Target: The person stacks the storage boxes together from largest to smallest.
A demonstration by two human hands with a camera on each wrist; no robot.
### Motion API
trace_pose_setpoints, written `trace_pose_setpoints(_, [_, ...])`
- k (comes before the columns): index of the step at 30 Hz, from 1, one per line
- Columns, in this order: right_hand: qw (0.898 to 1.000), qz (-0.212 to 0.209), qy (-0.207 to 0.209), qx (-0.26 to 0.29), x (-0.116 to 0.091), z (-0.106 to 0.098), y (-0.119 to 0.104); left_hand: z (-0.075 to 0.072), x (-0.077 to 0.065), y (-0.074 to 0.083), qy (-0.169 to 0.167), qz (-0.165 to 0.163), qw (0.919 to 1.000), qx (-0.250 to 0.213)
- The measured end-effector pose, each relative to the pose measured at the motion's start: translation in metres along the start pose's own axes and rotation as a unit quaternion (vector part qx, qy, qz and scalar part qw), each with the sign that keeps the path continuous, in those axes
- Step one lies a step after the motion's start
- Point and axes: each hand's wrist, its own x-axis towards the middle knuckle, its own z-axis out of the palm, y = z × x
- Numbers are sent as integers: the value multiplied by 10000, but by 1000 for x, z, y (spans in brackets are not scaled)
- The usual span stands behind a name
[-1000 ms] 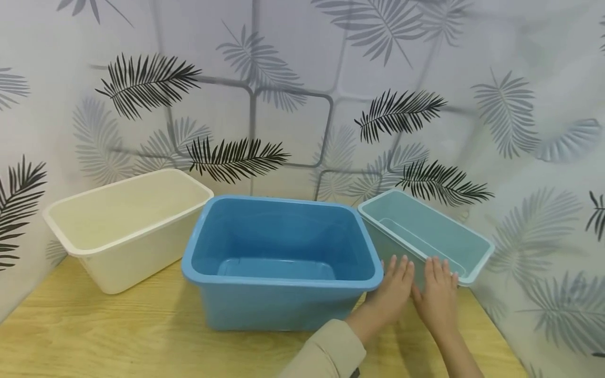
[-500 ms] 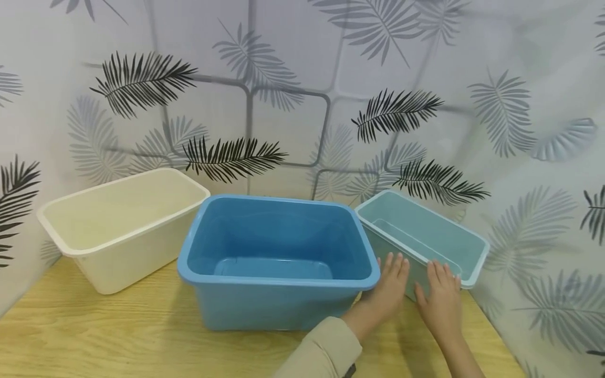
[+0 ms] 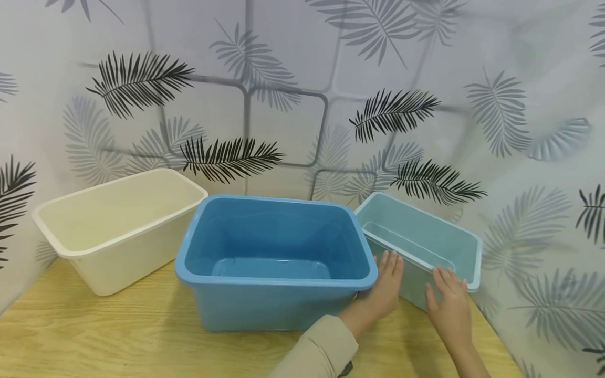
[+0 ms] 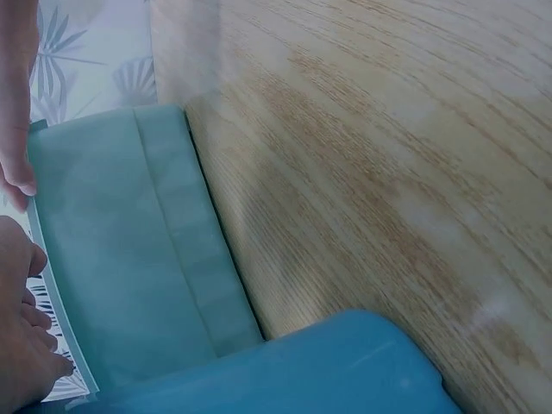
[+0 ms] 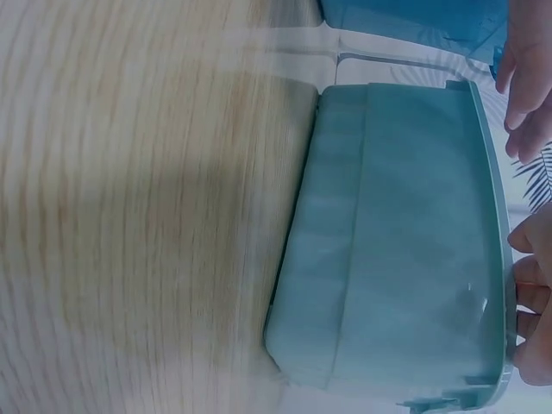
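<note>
A pale teal plastic bin (image 3: 420, 236) stands angled at the right, its outer wall (image 4: 121, 250) facing me. My right hand (image 3: 451, 312) grips its near rim towards the right end; the fingers hook over the edge, as the right wrist view shows (image 5: 535, 297). Beside the same rim, further left, is my left hand (image 3: 380, 291), its fingers extended upward in the head view. Whether those fingertips touch the rim is hard to tell. The blue bin (image 3: 279, 307) stands directly left of that hand, upright on the table.
A cream bin (image 3: 137, 257) stands at the left, angled behind the blue one. All three bins share a wood-grain table (image 3: 118, 341). Leaf-patterned curtain cloth (image 3: 293, 131) hangs close behind and along the right edge. No contents show inside the bins.
The teal bin's right end has swung towards me, with my right hand moving nearer along with it. The gap between my hands has widened. The whole view has shifted slightly.
</note>
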Motion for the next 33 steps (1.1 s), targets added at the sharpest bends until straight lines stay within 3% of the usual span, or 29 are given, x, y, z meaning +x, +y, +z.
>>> trace_pose_setpoints(3, [9999,68,63,75,0,-1,1,1,1,0,39,-22,10000,-19])
trace_pose_setpoints(7, [9998,111,82,128,-2,-2,1,1,2,2,35,-43,9992,-388])
trace_pose_setpoints(11, [9998,112,57,135,-2,-3,3,-2,3,3,-49,-50,9994,-349])
trace_pose_setpoints(18, [9997,25,162,176,-2,-6,5,-1,4,3,191,-83,9984,533])
trace_pose_setpoints(21, [9996,-43,202,187,-2,-6,7,-1,5,3,109,-95,9960,886])
trace_pose_setpoints(30, [9996,48,201,206,-1,-7,5,-1,8,3,-12,-243,9957,893])
trace_pose_setpoints(33, [9996,138,156,198,-2,-8,5,1,8,3,-94,-228,9937,1091])
